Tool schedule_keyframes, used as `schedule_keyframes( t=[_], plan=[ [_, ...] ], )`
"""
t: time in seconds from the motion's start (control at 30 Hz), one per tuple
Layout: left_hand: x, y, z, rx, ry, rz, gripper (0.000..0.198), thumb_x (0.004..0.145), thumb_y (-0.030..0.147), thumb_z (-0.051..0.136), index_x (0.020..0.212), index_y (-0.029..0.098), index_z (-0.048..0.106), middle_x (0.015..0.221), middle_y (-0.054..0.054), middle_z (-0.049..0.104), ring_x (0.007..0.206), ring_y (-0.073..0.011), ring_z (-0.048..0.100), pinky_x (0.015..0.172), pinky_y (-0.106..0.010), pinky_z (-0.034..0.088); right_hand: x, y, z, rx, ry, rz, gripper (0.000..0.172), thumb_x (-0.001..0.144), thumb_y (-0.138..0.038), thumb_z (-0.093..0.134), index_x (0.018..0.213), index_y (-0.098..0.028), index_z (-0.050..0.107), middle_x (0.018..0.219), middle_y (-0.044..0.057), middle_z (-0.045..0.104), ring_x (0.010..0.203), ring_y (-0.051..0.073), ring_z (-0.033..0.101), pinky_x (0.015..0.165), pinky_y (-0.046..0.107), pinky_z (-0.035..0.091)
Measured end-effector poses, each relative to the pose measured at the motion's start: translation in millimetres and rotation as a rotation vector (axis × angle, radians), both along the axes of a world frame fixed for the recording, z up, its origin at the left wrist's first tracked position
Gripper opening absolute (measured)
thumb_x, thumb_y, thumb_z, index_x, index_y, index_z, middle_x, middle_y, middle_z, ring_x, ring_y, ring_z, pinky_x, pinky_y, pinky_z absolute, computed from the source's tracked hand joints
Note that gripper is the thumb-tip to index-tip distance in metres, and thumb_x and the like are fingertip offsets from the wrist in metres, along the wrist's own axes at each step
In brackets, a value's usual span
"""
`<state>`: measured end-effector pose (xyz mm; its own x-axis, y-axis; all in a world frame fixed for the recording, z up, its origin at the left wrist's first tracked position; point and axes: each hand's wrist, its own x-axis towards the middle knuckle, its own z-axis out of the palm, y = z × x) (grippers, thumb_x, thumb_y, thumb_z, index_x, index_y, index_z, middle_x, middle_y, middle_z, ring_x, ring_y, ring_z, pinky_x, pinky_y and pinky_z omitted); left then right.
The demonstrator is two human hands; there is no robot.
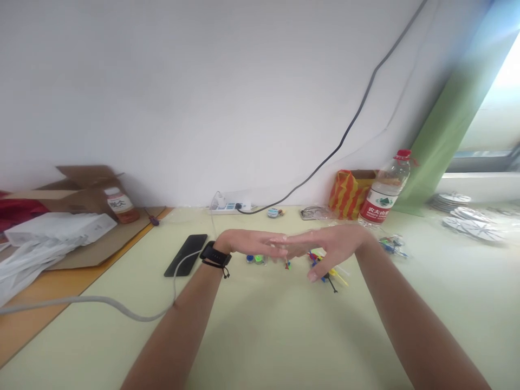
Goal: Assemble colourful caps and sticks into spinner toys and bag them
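My left hand [255, 242], with a black watch [216, 254] at its wrist, reaches inward over the pale green table. Its fingertips meet or overlap those of my right hand [329, 244], whose thumb points down apart from its fingers. Something clear, like thin plastic, shows faintly around the fingers; what either hand grips is blurred. Below the left fingers lie small blue and green round pieces [258, 259]. A tiny multicoloured piece [288, 265] is under the meeting fingertips. Yellow, blue and black plastic parts [333, 276] lie partly hidden beneath my right hand.
A black phone [186, 255] and grey cable [122, 310] are at the left. Behind stand a power strip [231, 208] and a round tin [274, 213]. A large water bottle [384, 189], bagged parts [393, 246] and white discs [479, 225] are right; cardboard [93, 250] lies far left.
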<state>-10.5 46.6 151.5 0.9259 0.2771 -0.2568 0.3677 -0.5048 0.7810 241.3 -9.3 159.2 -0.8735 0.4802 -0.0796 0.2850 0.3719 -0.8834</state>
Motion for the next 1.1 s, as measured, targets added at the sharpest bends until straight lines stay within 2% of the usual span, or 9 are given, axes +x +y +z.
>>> schedule_keyframes(
  t=[0.17,0.27,0.43,0.53,0.63,0.8,0.97,1.03,1.1],
  plan=[
    [4,0,-5.4,0.49,-0.276,0.411,0.075,0.081,0.058,0.073,0.146,0.028,0.049,0.127,-0.01,0.067,0.115,-0.0287,0.063,0.095,-0.038,0.05,0,5,-1.2,0.051,-0.095,-0.334,0.076,0.085,-0.05,0.074,0.153,-0.033,0.044,0.135,0.006,0.067,0.124,0.027,0.063,0.102,0.035,0.052],
    [12,0,-11.7,0.743,-0.423,0.556,0.069,0.086,0.055,0.069,0.147,0.027,0.048,0.131,-0.01,0.063,0.119,-0.0293,0.059,0.104,-0.044,0.045,-8,13,-8.8,-0.008,-0.009,-0.504,0.062,0.091,-0.059,0.063,0.147,-0.033,0.052,0.136,0.006,0.066,0.124,0.027,0.063,0.106,0.039,0.05],
    [20,-3,-15.3,0.971,-0.495,0.497,0.081,0.085,0.058,0.069,0.153,0.027,0.038,0.145,-0.012,0.051,0.137,-0.0333,0.042,0.114,-0.049,0.037,-21,29,-22.6,-0.24,0.299,-0.649,0.059,0.096,-0.065,0.05,0.134,-0.022,0.062,0.122,0.012,0.073,0.11,0.027,0.07,0.107,0.045,0.05],
    [24,-3,-20.2,1.072,-0.414,0.395,0.112,0.069,0.07,0.077,0.159,0.024,0.027,0.152,-0.016,0.042,0.143,-0.04,0.031,0.117,-0.055,0.029,-25,35,-25.3,-0.379,0.401,-0.617,0.062,0.098,-0.067,0.04,0.124,-0.018,0.066,0.116,0.014,0.075,0.106,0.028,0.072,0.102,0.045,0.053],
    [29,-3,-27.9,1.127,-0.344,0.36,0.117,0.068,0.059,0.081,0.16,0.021,0.02,0.15,-0.017,0.042,0.141,-0.0409,0.032,0.116,-0.055,0.028,-28,34,-23.2,-0.473,0.484,-0.574,0.059,0.101,-0.064,0.036,0.117,-0.017,0.068,0.113,0.014,0.075,0.101,0.026,0.073,0.096,0.043,0.057],
    [28,-1,-34.5,1.105,-0.282,0.421,0.104,0.073,0.029,0.073,0.161,0.022,0.017,0.136,-0.014,0.053,0.123,-0.0361,0.048,0.106,-0.051,0.036,-24,27,-14.0,-0.292,0.4,-0.727,0.049,0.098,-0.06,0.05,0.107,-0.016,0.07,0.102,0.013,0.077,0.093,0.023,0.073,0.09,0.036,0.058],
    [1,23,-40.0,0.762,-0.199,0.53,0.104,0.078,0.041,0.073,0.162,0.027,0.014,0.126,-0.011,0.058,0.104,-0.0287,0.059,0.09,-0.04,0.046,0,44,-25.1,0.393,0.179,-1.058,0.043,0.101,-0.053,0.043,0.096,-0.018,0.067,0.09,0.01,0.075,0.079,0.02,0.067,0.069,0.03,0.053],
    [-12,34,-42.1,0.583,-0.137,0.574,0.102,0.078,0.048,0.073,0.161,0.028,0.018,0.121,-0.01,0.059,0.091,-0.0243,0.061,0.081,-0.037,0.049,7,54,-40.4,0.567,-0.097,-0.958,0.029,0.097,-0.043,0.052,0.093,-0.018,0.067,0.093,0.009,0.074,0.082,0.02,0.065,0.07,0.029,0.05],
    [-22,41,-42.1,0.431,-0.13,0.583,0.099,0.079,0.054,0.073,0.16,0.029,0.022,0.118,-0.008,0.06,0.087,-0.0214,0.062,0.078,-0.034,0.049,8,61,-59.6,0.534,-0.374,-0.697,0.018,0.086,-0.035,0.065,0.093,-0.019,0.07,0.097,0.008,0.075,0.082,0.02,0.065,0.069,0.028,0.048]
  ],
)
